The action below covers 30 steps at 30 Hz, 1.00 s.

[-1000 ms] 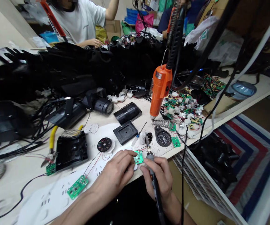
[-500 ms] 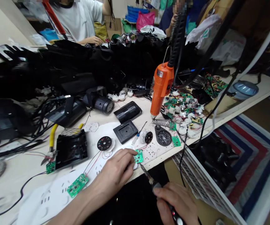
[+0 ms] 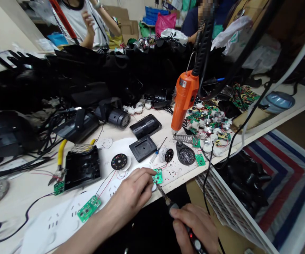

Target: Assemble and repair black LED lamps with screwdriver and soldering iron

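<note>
Near the table's front edge, my left hand [image 3: 135, 188] has its fingers curled at the left edge of a small green circuit board [image 3: 158, 176]. In my right hand [image 3: 194, 225] is a soldering iron [image 3: 172, 204], held like a pen. The iron's tip is at the board's lower edge; contact is too fine to make out. Thin wires run from the board towards a white motor with a black disc [image 3: 166, 154]. Left of it, a second disc [image 3: 119, 161] is wired to another green board [image 3: 89, 209] lying on white paper.
An orange electric screwdriver [image 3: 184, 100] hangs above the table, by a coiled solder-iron stand [image 3: 185, 138] and black sponge holder [image 3: 185, 153]. Black housings [image 3: 143, 148], yellow-handled cutters [image 3: 61, 155] and piled boards [image 3: 207, 123] lie around. Two people are across the table; a crate [image 3: 229, 211] is right.
The soldering iron's tip has shifted slightly up and left to the board's edge. Across the table, a person in white has raised a hand from the table.
</note>
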{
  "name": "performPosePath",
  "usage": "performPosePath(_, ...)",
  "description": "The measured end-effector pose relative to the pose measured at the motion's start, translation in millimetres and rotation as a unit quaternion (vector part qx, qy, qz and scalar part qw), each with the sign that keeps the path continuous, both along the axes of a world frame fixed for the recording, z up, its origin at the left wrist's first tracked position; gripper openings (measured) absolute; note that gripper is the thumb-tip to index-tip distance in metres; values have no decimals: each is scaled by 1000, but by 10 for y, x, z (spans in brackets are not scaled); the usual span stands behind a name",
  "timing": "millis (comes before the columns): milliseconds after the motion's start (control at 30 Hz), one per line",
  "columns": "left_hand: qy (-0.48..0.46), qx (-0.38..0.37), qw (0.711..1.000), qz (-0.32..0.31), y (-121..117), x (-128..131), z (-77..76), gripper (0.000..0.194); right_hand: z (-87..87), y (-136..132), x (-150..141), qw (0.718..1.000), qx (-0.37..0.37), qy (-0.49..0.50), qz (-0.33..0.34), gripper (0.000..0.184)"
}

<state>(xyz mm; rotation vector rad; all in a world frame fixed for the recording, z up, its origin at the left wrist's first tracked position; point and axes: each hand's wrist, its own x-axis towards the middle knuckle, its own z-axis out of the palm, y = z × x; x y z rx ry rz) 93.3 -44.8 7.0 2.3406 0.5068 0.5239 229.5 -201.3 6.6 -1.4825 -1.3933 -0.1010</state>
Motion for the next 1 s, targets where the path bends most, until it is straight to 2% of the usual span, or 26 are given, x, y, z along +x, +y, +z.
performPosePath(300,13,8,1000,-5,13,10,83,14,-12,-9,-31,1000,-9,-2,-8,14)
performPosePath(633,2,14,1000,-1,6,1,66,14,7,-19,-38,1000,-7,-13,-8,15)
performPosePath(833,8,19,1000,-5,18,9,79,14,19,-27,29,999,25,-21,-8,16)
performPosePath(1000,17,19,1000,-6,20,7,77,14,27,-23,32,1000,6,-18,-1,15)
